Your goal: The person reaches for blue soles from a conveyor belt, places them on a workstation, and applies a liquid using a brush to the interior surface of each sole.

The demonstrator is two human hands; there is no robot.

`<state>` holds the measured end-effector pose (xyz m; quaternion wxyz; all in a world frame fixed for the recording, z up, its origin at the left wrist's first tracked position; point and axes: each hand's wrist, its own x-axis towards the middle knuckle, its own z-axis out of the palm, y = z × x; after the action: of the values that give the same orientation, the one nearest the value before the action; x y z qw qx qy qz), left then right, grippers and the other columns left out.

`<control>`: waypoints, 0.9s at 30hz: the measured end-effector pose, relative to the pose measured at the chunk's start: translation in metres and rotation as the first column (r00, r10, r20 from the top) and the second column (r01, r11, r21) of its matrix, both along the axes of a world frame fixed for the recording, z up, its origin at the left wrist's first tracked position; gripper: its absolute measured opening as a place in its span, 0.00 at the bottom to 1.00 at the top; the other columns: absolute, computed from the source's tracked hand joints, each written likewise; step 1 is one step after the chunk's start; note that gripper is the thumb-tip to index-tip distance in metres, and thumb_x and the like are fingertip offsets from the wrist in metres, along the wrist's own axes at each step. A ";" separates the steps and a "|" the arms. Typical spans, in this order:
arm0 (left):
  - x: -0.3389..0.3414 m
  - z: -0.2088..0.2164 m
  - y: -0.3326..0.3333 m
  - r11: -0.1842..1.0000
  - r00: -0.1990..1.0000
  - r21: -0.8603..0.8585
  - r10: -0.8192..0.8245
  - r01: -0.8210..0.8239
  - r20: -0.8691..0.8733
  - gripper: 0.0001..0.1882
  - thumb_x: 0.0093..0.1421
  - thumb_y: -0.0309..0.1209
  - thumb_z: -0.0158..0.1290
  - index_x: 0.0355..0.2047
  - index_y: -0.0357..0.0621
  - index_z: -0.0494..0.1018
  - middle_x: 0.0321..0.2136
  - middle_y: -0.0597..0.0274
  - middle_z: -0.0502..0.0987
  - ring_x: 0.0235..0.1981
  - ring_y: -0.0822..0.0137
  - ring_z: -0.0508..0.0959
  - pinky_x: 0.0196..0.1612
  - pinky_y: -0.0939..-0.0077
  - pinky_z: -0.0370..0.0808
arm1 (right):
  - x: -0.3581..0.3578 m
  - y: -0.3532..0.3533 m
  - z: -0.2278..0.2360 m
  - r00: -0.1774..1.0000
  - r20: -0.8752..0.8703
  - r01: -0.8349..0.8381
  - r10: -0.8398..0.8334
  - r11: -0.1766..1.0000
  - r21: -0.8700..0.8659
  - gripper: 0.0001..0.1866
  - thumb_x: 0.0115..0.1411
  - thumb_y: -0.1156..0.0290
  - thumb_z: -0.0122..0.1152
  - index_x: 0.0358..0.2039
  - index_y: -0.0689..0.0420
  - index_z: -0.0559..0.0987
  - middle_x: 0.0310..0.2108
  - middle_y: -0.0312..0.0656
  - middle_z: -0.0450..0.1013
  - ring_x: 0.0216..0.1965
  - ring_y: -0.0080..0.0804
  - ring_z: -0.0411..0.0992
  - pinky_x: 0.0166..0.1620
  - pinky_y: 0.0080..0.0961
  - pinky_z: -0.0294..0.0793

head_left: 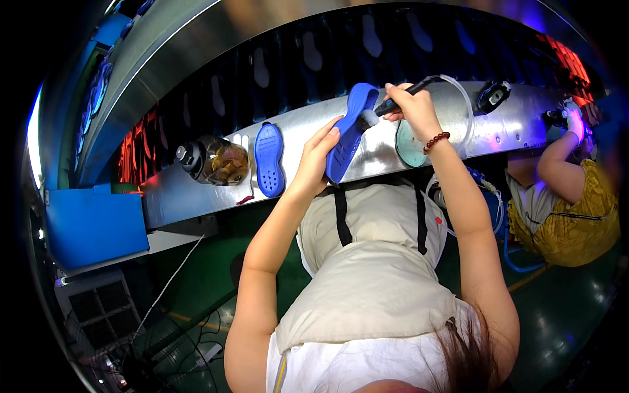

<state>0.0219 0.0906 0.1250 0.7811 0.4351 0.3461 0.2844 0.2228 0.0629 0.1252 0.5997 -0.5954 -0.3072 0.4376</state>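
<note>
Head view: metal bench point(297, 134) beneath 1 held sole point(348, 140); green floor point(550, 314).

You wear this camera on your head, the left of a side-by-side pair, and it looks steeply down over your pale apron point(373, 268). Your left hand point(319, 152) and right hand point(414, 108) sit near it, above the middle of the view. Its upper part faces across the metal bench point(517, 124). The wide fisheye bends straight edges and takes in the green floor point(563, 321) and, farther right, a co-worker point(569, 216).
</note>
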 end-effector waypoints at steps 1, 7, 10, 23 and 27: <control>0.001 0.000 0.000 0.999 1.000 -0.035 0.004 -0.003 0.029 0.23 0.58 0.35 0.41 0.51 0.35 0.59 0.42 0.56 0.69 0.40 0.70 0.71 0.42 0.79 0.69 | 0.005 0.000 -0.004 0.999 -0.017 0.035 -0.035 0.999 -0.023 0.13 0.54 0.64 0.53 0.22 0.62 0.72 0.19 0.40 0.71 0.17 0.21 0.70 0.22 0.12 0.71; 0.005 -0.015 0.008 0.958 0.968 -0.285 0.101 -0.032 0.229 0.23 0.58 0.38 0.41 0.51 0.40 0.58 0.43 0.55 0.69 0.42 0.64 0.72 0.44 0.71 0.70 | -0.032 -0.019 -0.027 0.987 0.156 0.007 -0.035 0.984 0.180 0.06 0.53 0.70 0.56 0.26 0.60 0.75 0.22 0.34 0.71 0.26 0.15 0.66 0.31 0.12 0.66; -0.016 -0.020 0.013 0.934 0.966 -0.341 0.180 -0.108 0.187 0.24 0.58 0.40 0.41 0.52 0.41 0.57 0.44 0.54 0.68 0.43 0.62 0.71 0.45 0.68 0.70 | -0.046 -0.043 -0.005 0.956 0.078 -0.289 0.282 0.951 0.111 0.08 0.53 0.71 0.55 0.28 0.64 0.74 0.21 0.36 0.71 0.23 0.17 0.67 0.27 0.14 0.65; -0.083 0.154 0.111 0.977 0.674 0.169 -0.036 -0.133 0.738 0.30 0.58 0.45 0.30 0.54 0.34 0.52 0.51 0.38 0.58 0.50 0.42 0.61 0.49 0.39 0.58 | 0.035 -0.098 -0.049 0.800 -0.590 0.220 -0.112 0.969 0.114 0.07 0.56 0.70 0.49 0.28 0.60 0.72 0.30 0.49 0.72 0.17 0.25 0.67 0.21 0.15 0.66; -0.096 0.185 0.206 0.890 0.130 -0.279 0.344 -0.360 0.930 0.39 0.57 0.55 0.26 0.58 0.38 0.38 0.59 0.50 0.44 0.60 0.53 0.47 0.57 0.44 0.43 | 0.026 -0.090 -0.050 0.789 -0.608 0.196 -0.088 0.974 0.113 0.07 0.56 0.70 0.49 0.28 0.60 0.71 0.27 0.45 0.72 0.17 0.25 0.66 0.22 0.19 0.66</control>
<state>-0.0742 0.2962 0.3098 0.7310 0.0758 -0.1217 0.6672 0.2488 -0.0271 0.0755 0.7455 -0.3948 -0.0923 0.5290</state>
